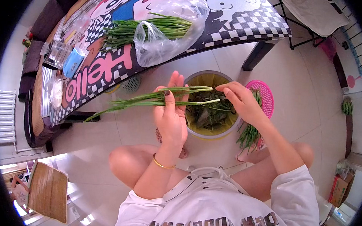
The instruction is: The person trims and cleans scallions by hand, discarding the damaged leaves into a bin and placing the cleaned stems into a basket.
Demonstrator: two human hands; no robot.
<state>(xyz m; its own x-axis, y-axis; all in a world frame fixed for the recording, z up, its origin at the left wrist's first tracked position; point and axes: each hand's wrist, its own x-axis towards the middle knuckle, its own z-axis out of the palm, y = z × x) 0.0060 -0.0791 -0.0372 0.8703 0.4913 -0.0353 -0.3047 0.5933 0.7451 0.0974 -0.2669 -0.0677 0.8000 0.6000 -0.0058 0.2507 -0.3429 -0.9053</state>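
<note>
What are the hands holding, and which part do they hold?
The left hand holds thin green stalks between thumb and fingers, partway along, nearer their pale ends. Whether the right hand pinches a pale end cannot be told.

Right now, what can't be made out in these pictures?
All in the head view:
- How many green stalks the left hand holds: they overlap, and its thumb covers some.
- Whether the right hand touches them: too small to tell.
- The bin floor: hidden by plant scraps.
- Part of the pink basket: behind greens and the right hand.
</note>
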